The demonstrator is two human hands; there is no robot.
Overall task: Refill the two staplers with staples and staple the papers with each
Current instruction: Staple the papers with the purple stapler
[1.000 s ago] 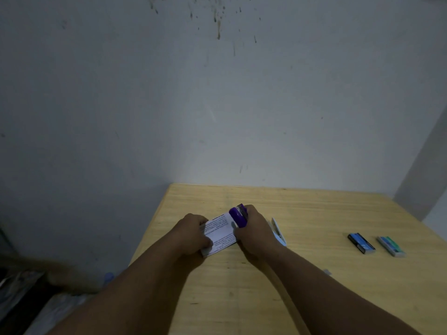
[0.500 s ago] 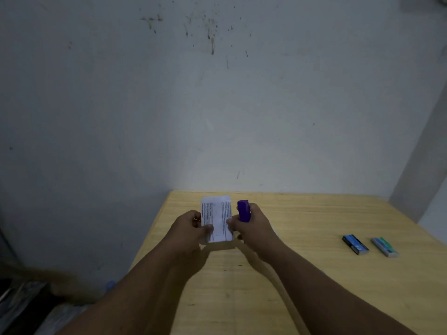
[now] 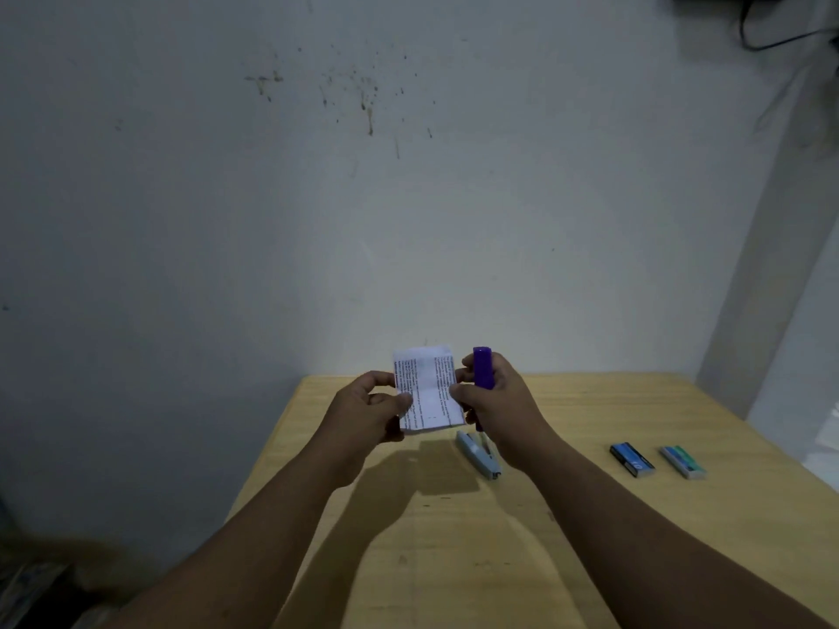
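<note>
While both my hands are raised above the wooden counter (image 3: pixel 590 537), my left hand (image 3: pixel 363 415) pinches the left edge of the small folded papers (image 3: pixel 429 392), thumb on the printed face and fingers behind, so that grip is closed on the sheets; my right hand (image 3: pixel 495 401) has its grip wrapped round the purple stapler (image 3: pixel 482 367), which stands nearly upright with its top end poking out above my fingers, and the thumb of that same hand touches the right edge of the papers; the papers stand upright, facing me, lines of small print running across them, held clear of the counter with their shadow lying below; just beneath my right hand, resting on the counter, lies the pale blue stapler (image 3: pixel 479 454), partly hidden by my wrist, its length running toward me and to the right; well apart from it, farther right on the counter, sit two small staple boxes side by side, a dark blue box (image 3: pixel 632 459) and a green box (image 3: pixel 683 462), near each other but not touching.
</note>
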